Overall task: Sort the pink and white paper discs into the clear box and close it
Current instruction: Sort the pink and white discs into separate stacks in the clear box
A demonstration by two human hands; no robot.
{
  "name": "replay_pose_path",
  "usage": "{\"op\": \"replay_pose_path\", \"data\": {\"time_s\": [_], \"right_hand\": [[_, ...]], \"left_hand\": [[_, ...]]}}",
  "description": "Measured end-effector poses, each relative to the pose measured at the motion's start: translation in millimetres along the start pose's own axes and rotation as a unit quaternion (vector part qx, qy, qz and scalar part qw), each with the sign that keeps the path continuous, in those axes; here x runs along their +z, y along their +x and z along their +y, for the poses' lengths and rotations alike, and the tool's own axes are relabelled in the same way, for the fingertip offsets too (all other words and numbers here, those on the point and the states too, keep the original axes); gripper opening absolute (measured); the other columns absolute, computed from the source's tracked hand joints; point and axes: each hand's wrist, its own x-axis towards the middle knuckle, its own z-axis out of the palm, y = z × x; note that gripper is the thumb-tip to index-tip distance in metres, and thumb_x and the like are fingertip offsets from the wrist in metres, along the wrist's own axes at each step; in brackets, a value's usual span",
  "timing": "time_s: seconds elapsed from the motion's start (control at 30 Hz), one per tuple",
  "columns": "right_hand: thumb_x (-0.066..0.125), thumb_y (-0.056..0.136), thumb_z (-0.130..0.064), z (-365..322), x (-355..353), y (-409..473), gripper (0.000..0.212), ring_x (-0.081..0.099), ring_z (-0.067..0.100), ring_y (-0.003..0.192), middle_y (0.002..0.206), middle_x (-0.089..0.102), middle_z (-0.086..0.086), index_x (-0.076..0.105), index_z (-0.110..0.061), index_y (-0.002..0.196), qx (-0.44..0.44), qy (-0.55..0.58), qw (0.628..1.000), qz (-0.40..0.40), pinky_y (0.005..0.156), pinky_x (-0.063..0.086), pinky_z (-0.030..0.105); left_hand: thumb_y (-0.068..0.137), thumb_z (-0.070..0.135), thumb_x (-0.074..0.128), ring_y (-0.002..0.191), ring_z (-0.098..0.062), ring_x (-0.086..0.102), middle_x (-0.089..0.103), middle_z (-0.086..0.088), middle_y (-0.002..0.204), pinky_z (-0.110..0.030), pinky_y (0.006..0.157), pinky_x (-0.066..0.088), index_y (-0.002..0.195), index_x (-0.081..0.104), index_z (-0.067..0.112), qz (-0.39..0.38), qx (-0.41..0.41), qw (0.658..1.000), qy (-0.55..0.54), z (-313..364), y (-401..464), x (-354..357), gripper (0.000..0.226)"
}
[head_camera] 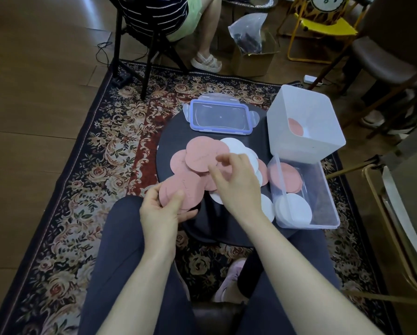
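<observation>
L hand (160, 209) w/ pink discs (178, 193)

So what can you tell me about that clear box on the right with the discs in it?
The clear box is a shallow rectangular container of see-through plastic, open on top, standing flat at the right edge of the dark round table. Inside lie a pink stack farther away and a white stack nearer. A taller frosted bin stands just behind it.

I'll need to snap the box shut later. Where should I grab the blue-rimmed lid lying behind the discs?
Probably by a short end of the blue-rimmed lid, coming from the side. It lies flat on the dark round table, and its latch flaps stick out past the rim there, giving fingers an edge to pinch.
</observation>
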Motion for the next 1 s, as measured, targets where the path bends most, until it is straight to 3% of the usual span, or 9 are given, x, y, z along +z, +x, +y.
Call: {"op": "replay_pose_path", "data": {"time_s": [0.1,0.2,0.37,0.47,0.6,0.73,0.9,1.0], "right_hand": [[0.06,0.086,-0.045,-1.3,13.1,23.9,0.043,0.055,0.019,0.101,0.116,0.046,-0.001,0.056,-0.019,0.12,-0.016,-0.082,0.996,-0.011,0.073,0.037,0.028],[0.062,0.077,-0.056,-1.6,18.4,35.8,0.056,0.05,0.025,0.101,0.114,0.042,0.002,0.055,-0.015,0.114,0.002,-0.158,0.987,-0.039,0.074,0.037,0.031],[0.068,0.073,-0.055,1.8,20.0,34.7,0.055,0.049,0.025,0.092,0.108,0.041,0.001,0.055,-0.014,0.107,-0.012,-0.195,0.98,-0.032,0.069,0.037,0.032],[0.071,0.076,-0.039,3.8,19.9,31.9,0.039,0.05,0.021,0.087,0.106,0.043,0.001,0.055,-0.014,0.101,-0.001,-0.123,0.992,-0.013,0.067,0.035,0.029],[0.06,0.089,-0.026,3.3,12.4,22.9,0.01,0.053,0.015,0.078,0.091,0.054,-0.003,0.056,-0.017,0.085,0.047,0.017,0.997,0.053,0.07,0.041,0.03],[0.056,0.093,-0.023,5.6,-5.6,-2.6,0.011,0.052,0.0,0.068,0.076,0.058,-0.015,0.057,-0.023,0.081,0.103,0.165,0.975,0.106,0.065,0.04,0.016],[0.062,0.09,-0.022,23.1,-13.4,-33.6,0.016,0.046,0.007,0.06,0.064,0.054,-0.011,0.063,-0.024,0.075,0.163,0.267,0.948,0.063,0.064,0.039,0.026],[0.063,0.09,-0.021,30.5,-16.0,-48.0,0.013,0.045,0.004,0.056,0.062,0.054,-0.014,0.067,-0.024,0.078,0.182,0.274,0.944,0.039,0.058,0.038,0.022]], "left_hand": [[0.092,-0.001,0.058,0.083,-0.025,0.069,0.066,-0.014,0.11,-0.028,0.057,0.059,0.114,0.059,0.005,0.005,-0.012,1.0,0.008,2.3,9.2,-0.7,0.023],[0.093,-0.001,0.052,0.093,-0.028,0.067,0.065,-0.008,0.108,-0.027,0.056,0.059,0.114,0.059,0.008,0.015,-0.024,1.0,0.009,2.4,15.4,-1.2,0.024],[0.096,-0.002,0.047,0.093,-0.026,0.067,0.066,-0.003,0.1,-0.027,0.056,0.059,0.112,0.059,0.009,0.004,-0.03,1.0,0.003,2.2,18.4,-1.0,0.023],[0.096,-0.002,0.047,0.093,-0.025,0.066,0.066,-0.003,0.101,-0.025,0.055,0.058,0.105,0.06,0.014,0.0,-0.032,0.999,0.003,1.7,19.9,0.1,0.023],[0.097,-0.001,0.048,0.099,-0.028,0.065,0.067,-0.004,0.102,-0.028,0.059,0.06,0.105,0.06,0.014,-0.016,-0.033,0.999,0.002,2.4,19.1,-1.0,0.021],[0.096,0.0,0.049,0.102,-0.03,0.065,0.065,-0.003,0.102,-0.03,0.06,0.061,0.104,0.061,0.014,-0.024,-0.033,0.999,0.005,2.9,16.3,-0.7,0.02],[0.096,0.002,0.05,0.095,-0.026,0.068,0.069,-0.007,0.104,-0.033,0.063,0.061,0.104,0.062,0.015,-0.071,-0.049,0.996,-0.012,2.6,5.2,4.6,0.019],[0.093,0.002,0.058,0.088,-0.021,0.071,0.071,-0.007,0.107,-0.033,0.064,0.061,0.111,0.061,0.011,-0.123,-0.063,0.99,-0.02,0.5,-3.7,9.5,0.021]]}}
